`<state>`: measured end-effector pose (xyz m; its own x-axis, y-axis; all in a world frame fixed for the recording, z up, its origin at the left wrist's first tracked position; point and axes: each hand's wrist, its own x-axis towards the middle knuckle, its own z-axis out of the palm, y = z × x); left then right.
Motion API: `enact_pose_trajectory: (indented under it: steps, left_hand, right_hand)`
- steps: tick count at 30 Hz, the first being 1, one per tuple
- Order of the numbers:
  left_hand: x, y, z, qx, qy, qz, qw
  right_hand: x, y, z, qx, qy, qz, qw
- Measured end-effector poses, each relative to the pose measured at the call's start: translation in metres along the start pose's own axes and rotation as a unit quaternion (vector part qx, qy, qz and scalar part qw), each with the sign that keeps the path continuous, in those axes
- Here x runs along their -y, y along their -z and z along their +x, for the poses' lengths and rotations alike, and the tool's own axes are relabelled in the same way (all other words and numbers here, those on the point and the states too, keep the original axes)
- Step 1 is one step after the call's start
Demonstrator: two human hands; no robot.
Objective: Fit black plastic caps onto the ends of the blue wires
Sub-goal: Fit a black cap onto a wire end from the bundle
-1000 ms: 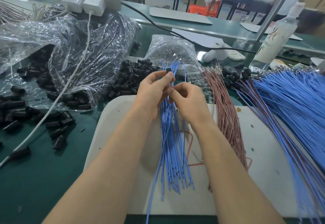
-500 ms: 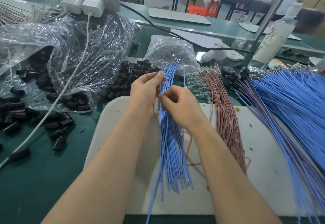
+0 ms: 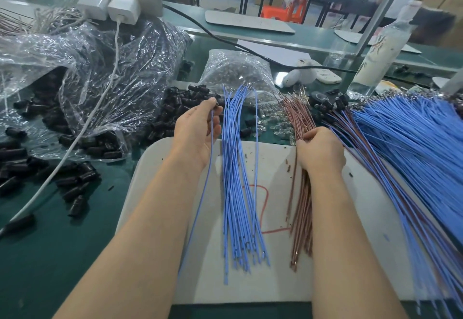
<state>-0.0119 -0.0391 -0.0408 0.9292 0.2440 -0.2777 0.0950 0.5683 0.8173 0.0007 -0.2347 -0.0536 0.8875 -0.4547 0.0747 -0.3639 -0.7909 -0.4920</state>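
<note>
One blue wire (image 3: 203,193) is pinched in the left grip (image 3: 198,133), a black cap (image 3: 217,104) apparently on its tip; brown wires (image 3: 300,218) are clutched by the right grip (image 3: 322,150); the blue bundle (image 3: 238,180) is judged uncapped on the white board (image 3: 363,218).

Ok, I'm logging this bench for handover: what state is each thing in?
Left hand: pinches single blue wire near its top.
Single blue wire: held, trailing toward the person.
Right hand: fingers curled on brown wires.
Blue wire bundle: lying loose on white pad.
Black caps: heaped loose on table.
Bottle: upright.
</note>
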Motion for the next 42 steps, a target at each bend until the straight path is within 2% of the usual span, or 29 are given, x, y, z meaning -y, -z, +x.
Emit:
enact_pose_trajectory:
  steps: [5,12,16,18,23,27,30,32,33,35,36,37,39,42]
  left_hand:
    - [0.002,-0.001,0.000,0.020,0.001,0.008,1.000]
    - [0.003,-0.002,0.000,0.032,0.003,0.025,0.999]
    - [0.004,-0.002,0.000,0.041,0.003,0.035,0.999]
    - [0.005,-0.003,0.000,0.045,0.001,0.041,0.998]
    - [0.006,-0.005,-0.002,0.091,-0.009,0.060,0.994]
    - [0.007,-0.004,-0.002,0.116,-0.003,0.072,0.991]
    - [0.007,-0.004,-0.002,0.115,-0.004,0.070,0.991]
    - [0.007,-0.003,-0.002,0.119,-0.007,0.072,0.990]
    - [0.006,-0.003,-0.002,0.126,-0.006,0.074,0.989]
    - [0.006,-0.004,-0.003,0.162,0.004,0.075,0.984]
    - [0.006,-0.005,-0.004,0.190,0.013,0.078,0.978]
    - [0.007,-0.006,-0.005,0.222,0.024,0.083,0.971]
    - [0.009,-0.007,-0.007,0.277,0.042,0.103,0.955]
    - [0.014,-0.008,-0.009,0.309,0.032,0.148,0.939]
  right_hand:
    - [0.000,-0.002,0.002,-0.005,-0.014,-0.002,1.000]
    - [0.004,-0.002,-0.005,-0.027,0.012,0.020,0.999]
    - [0.010,-0.004,-0.007,-0.002,0.020,-0.049,0.999]
    - [0.010,-0.004,-0.006,0.002,0.019,-0.049,0.999]
    - [0.007,0.000,-0.005,-0.038,0.048,0.097,0.993]
    - [0.005,0.003,-0.007,-0.026,0.067,0.108,0.992]
    - [0.007,0.005,-0.009,-0.049,0.089,0.149,0.984]
    - [0.011,0.011,-0.011,-0.051,0.086,0.274,0.957]
    - [0.013,0.015,-0.012,-0.037,0.065,0.377,0.923]
    - [0.017,0.023,-0.015,0.015,0.010,0.582,0.813]
    - [0.019,0.025,-0.016,0.031,-0.008,0.643,0.765]
    - [0.020,0.026,-0.016,0.034,-0.017,0.673,0.739]
    - [0.023,0.026,-0.018,0.021,-0.020,0.702,0.711]
    - [0.024,0.025,-0.019,0.008,-0.014,0.739,0.674]
